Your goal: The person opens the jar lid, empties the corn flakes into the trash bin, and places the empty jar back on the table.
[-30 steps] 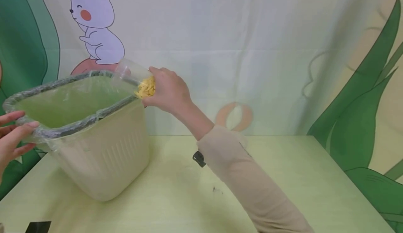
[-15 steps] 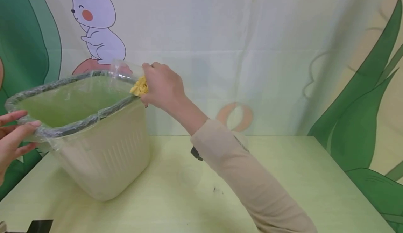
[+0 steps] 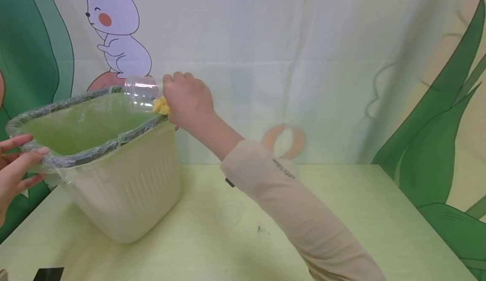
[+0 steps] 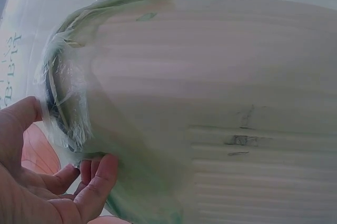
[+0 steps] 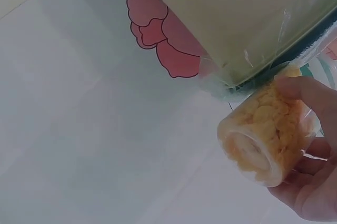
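A beige bin (image 3: pixel 125 188) lined with a clear plastic bag (image 3: pixel 81 125) stands tilted on the table. My right hand (image 3: pixel 187 99) grips a clear plastic cup (image 3: pixel 141 90) with yellow flakes (image 3: pixel 161 106) inside, held on its side over the bin's far right rim. In the right wrist view the cup (image 5: pixel 268 134) shows its flake-packed bottom, with fingers (image 5: pixel 316 98) curled round it. My left hand (image 3: pixel 15 163) holds the bin's near left rim, thumb over the rim and fingers (image 4: pixel 97 182) under it against the bin (image 4: pixel 221 108).
The pale green table (image 3: pixel 341 213) stretches to the right of the bin. A cloth backdrop with a rabbit (image 3: pixel 117 28) and green leaves hangs right behind. A small black object (image 3: pixel 47 274) lies at the table's front left edge.
My right hand has moved left and tipped the cup further over the bin's rim, its mouth now pointing toward the bin's opening. My left hand stays on the rim.
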`<state>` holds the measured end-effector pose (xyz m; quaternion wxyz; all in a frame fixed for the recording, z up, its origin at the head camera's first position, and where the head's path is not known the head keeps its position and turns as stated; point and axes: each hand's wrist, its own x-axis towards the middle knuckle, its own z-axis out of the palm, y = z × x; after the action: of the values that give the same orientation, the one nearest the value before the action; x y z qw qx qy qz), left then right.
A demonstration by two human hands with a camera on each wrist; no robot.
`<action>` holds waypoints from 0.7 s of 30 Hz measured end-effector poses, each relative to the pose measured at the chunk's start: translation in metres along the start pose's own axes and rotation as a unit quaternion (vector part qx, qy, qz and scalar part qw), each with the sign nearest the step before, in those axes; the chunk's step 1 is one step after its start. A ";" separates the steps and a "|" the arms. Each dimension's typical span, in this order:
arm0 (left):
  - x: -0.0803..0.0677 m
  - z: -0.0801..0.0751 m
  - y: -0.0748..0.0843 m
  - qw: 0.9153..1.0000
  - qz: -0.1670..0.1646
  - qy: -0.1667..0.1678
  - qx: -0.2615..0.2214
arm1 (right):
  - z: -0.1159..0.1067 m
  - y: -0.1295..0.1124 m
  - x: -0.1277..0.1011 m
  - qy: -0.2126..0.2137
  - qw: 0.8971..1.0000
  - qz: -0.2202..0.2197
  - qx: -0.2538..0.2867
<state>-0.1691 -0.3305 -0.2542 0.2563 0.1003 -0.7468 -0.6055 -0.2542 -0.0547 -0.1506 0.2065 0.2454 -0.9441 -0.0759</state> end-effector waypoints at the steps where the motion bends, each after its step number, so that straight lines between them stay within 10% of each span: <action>1: 0.000 0.000 0.000 1.000 -0.001 0.001 0.006 | 0.000 -0.001 0.000 0.004 1.000 -0.004 -0.006; 21: -0.002 0.002 0.001 0.998 0.002 0.006 -0.065 | 0.005 -0.010 0.001 0.087 0.992 -0.054 -0.074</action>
<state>-0.1680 -0.3276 -0.2542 0.2676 0.0854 -0.7048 -0.6514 -0.2530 -0.0634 -0.1573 0.3007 0.2856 -0.8998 -0.1351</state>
